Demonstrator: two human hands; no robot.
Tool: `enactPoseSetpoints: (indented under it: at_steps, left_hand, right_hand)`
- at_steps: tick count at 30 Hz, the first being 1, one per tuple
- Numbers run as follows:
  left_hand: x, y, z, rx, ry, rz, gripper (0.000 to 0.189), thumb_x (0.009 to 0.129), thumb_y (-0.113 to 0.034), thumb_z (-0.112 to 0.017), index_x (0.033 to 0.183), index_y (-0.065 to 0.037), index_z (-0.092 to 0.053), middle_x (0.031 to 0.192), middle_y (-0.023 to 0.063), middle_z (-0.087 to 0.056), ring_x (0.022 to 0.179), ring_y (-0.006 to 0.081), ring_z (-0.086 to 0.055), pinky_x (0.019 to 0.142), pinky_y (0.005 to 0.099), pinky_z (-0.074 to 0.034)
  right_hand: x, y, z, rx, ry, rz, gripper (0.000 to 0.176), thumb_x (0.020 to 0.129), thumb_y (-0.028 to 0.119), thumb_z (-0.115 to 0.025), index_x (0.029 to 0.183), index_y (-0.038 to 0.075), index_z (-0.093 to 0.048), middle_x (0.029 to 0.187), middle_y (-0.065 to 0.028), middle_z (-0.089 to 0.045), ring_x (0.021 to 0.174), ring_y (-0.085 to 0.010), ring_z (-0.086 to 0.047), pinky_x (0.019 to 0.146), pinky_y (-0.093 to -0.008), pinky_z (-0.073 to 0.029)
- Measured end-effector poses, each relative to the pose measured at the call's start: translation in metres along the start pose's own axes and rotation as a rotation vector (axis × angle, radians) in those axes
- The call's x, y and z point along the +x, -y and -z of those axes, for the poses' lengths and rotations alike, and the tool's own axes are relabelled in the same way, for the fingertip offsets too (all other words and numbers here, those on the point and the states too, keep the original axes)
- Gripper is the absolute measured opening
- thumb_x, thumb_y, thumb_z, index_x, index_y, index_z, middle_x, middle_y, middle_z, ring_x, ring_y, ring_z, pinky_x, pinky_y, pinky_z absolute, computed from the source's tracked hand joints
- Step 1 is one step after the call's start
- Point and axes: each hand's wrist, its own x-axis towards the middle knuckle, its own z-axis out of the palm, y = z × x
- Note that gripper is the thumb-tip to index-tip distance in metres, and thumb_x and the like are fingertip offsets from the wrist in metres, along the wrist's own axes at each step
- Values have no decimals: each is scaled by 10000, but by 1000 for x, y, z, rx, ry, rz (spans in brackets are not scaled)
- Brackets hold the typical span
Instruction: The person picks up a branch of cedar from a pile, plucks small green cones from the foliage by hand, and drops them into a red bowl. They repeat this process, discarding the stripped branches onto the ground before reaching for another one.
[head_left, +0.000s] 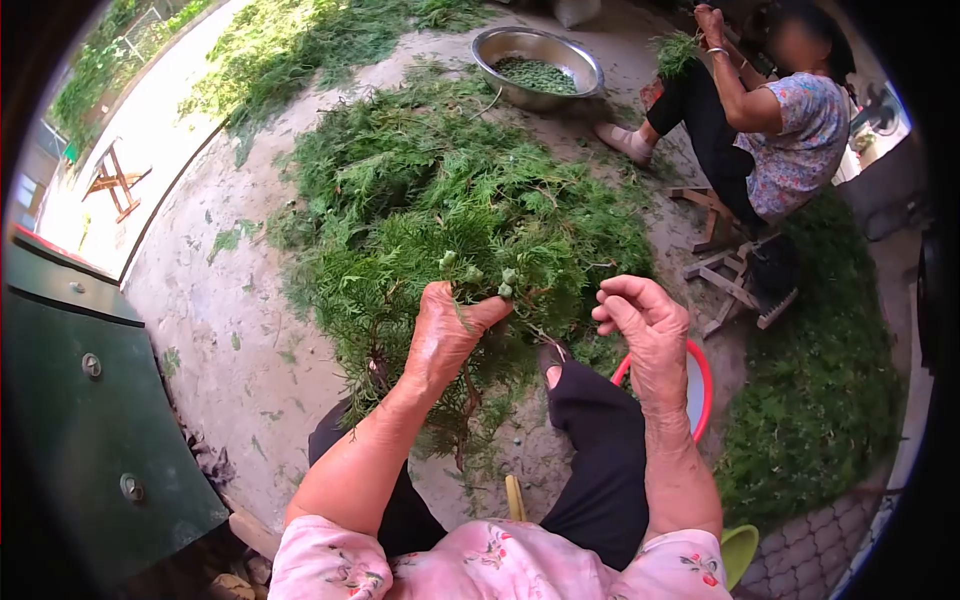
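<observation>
My left hand [450, 325] is closed around a leafy green branch [430, 250] in front of me. Small pale green cones [507, 282] stand out on the sprig beside its thumb. To the right, my right hand [645, 320] is raised with its fingers curled and thumb near the fingertips; whether something small is between them cannot be made out. Below and behind that forearm is a red-rimmed basin [705, 390], partly hidden. Beyond the held branch lies a large heap of cut green branches [400, 150] on the ground.
A metal bowl [580, 62] of green cones stands at the top. A seated person [800, 130] at the upper right holds a sprig. Wooden stools [725, 280] are near them. More greenery [810, 400] lies at right; a green metal panel [80, 420] is at left.
</observation>
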Motion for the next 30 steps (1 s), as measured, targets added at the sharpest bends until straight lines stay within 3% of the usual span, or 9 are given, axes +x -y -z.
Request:
enactPoseSetpoints:
  at_steps: [1,6,9,12,17,19,24,28,30]
  left_hand:
    - [-1,-2,-1,26,-6,-27,154,732,-101,-663,838,7,-637,706,13,-631,604,71,-511,583,265,-434]
    - [5,4,5,96,63,-94,99,755,-85,-632,830,-20,-636,700,-5,-627,585,76,-507,538,267,-428]
    - [3,2,3,138,42,-179,76,755,-98,-638,794,-33,-634,612,-49,-537,568,51,-459,514,254,-393]
    - [7,4,7,9,77,-84,111,735,-98,-665,823,-37,-640,668,-26,-592,585,58,-496,527,242,-405]
    - [5,4,7,-71,91,22,72,749,-117,-649,749,-50,-622,614,-67,-513,541,39,-397,483,241,-314]
    - [6,5,4,-162,73,53,77,737,-114,-656,724,-54,-610,611,-67,-504,534,39,-384,475,242,-294]
    - [3,1,-1,-137,53,93,79,734,-103,-653,719,-46,-601,611,-61,-504,535,41,-387,476,244,-296]
    - [6,5,2,-37,56,60,100,745,-122,-650,747,-32,-608,616,-53,-516,547,41,-397,482,248,-314]
    - [6,4,1,-24,48,23,113,754,-131,-651,763,-26,-610,630,-49,-530,559,42,-409,492,248,-331]
  right_hand:
    - [3,7,-23,-20,62,27,118,855,17,-563,956,-2,-621,855,-35,-616,670,-74,-590,562,-193,-475]
    - [27,-6,-66,-358,325,361,209,790,-85,-525,951,3,-625,889,-63,-604,613,-97,-555,536,-219,-452]
    - [32,-29,-67,-552,243,533,233,804,-81,-509,997,-5,-615,976,-65,-569,590,-88,-546,528,-202,-453]
    - [29,-23,-68,-317,214,283,237,778,-97,-520,969,3,-620,912,-63,-574,664,-108,-565,538,-227,-468]
    - [30,-24,-68,-193,169,115,166,817,-38,-546,960,6,-617,857,-42,-575,559,-68,-550,455,-196,-444]
    - [32,-27,-66,125,146,-225,113,848,10,-541,939,-3,-607,814,-50,-586,489,-54,-522,407,-187,-416]
    - [43,-33,-53,554,171,-310,121,877,55,-523,958,-28,-557,797,-60,-599,477,-69,-529,381,-185,-404]
    - [40,-17,-57,444,162,-155,115,870,65,-546,940,-23,-571,827,-52,-594,574,-76,-559,493,-181,-439]
    - [38,-19,-56,20,252,-29,148,852,86,-595,960,-16,-584,845,-28,-558,610,-58,-537,493,-176,-424]
